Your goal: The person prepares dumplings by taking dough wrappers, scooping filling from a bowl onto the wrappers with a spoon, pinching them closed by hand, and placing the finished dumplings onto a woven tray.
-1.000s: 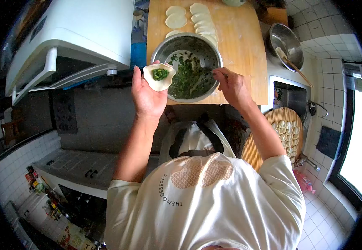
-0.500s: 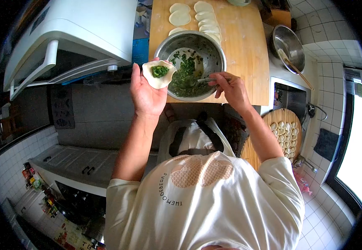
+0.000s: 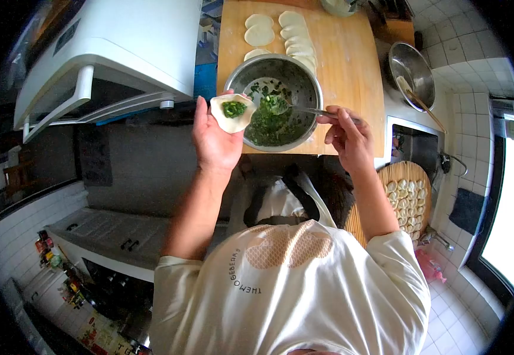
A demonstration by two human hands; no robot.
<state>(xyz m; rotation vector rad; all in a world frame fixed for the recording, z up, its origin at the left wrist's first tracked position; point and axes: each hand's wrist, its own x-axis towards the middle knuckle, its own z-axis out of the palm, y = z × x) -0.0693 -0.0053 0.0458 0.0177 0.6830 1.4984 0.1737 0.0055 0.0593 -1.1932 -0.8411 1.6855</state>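
My left hand (image 3: pixel 216 142), palm up, bears a round dumpling wrapper (image 3: pixel 219 109) on its fingers. Chopped green filling (image 3: pixel 233 109) sits in the middle of that wrapper, whose edges curl up slightly. The steel mixing bowl (image 3: pixel 318 89) stands just to the right, holding more green filling. In my right hand (image 3: pixel 351 133) is the handle of a metal spoon (image 3: pixel 311 110). Its head reaches over the bowl and carries some filling. Flat wrappers (image 3: pixel 259 34) lie on the wooden board (image 3: pixel 345 59) beyond the bowl, some overlapping in a row.
Folded dumplings (image 3: pixel 406 204) rest in rows on a round slatted tray (image 3: pixel 363 222) at the right, near the sink (image 3: pixel 413 145). Another steel bowl (image 3: pixel 413 65) with a wooden-handled tool stands behind it. A white appliance (image 3: pixel 127 41) fills the upper left.
My right hand has drawn the spoon up and right, lifting its head out of the filling into sight. The filled wrapper stays on my left hand. The view has shifted slightly.
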